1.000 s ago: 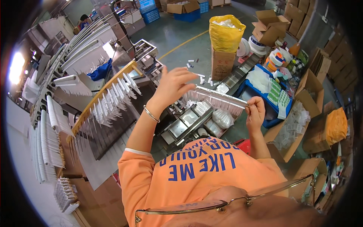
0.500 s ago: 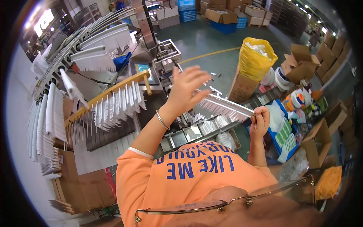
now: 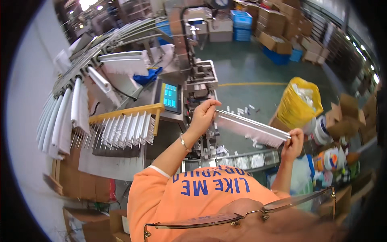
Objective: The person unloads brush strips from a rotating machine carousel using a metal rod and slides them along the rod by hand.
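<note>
A long thin metal rod with a dense row of thin white pieces hanging from it [image 3: 252,130] stretches between my two hands, sloping down to the right. My left hand [image 3: 204,116] pinches its left end, fingers closed. At the other end, my right hand [image 3: 293,144] grips it with fingers curled round. What exactly the white pieces are is too fine to make out. Left of my left hand, a yellow wooden rack [image 3: 125,112] carries a row of metal rods, several loaded with similar white pieces [image 3: 127,129].
A machine with radiating arms [image 3: 76,80] bearing white rolls stands at left, near a lit touch screen [image 3: 170,97]. Below the held rod runs a segmented metal track [image 3: 258,160]. A yellow sack [image 3: 296,107], white buckets [image 3: 322,131] and cardboard boxes [image 3: 346,113] stand at right.
My left hand was raised with fingers spread, off the rod; now it has closed on the rod's left end. My right hand kept its grip. The view has shifted.
</note>
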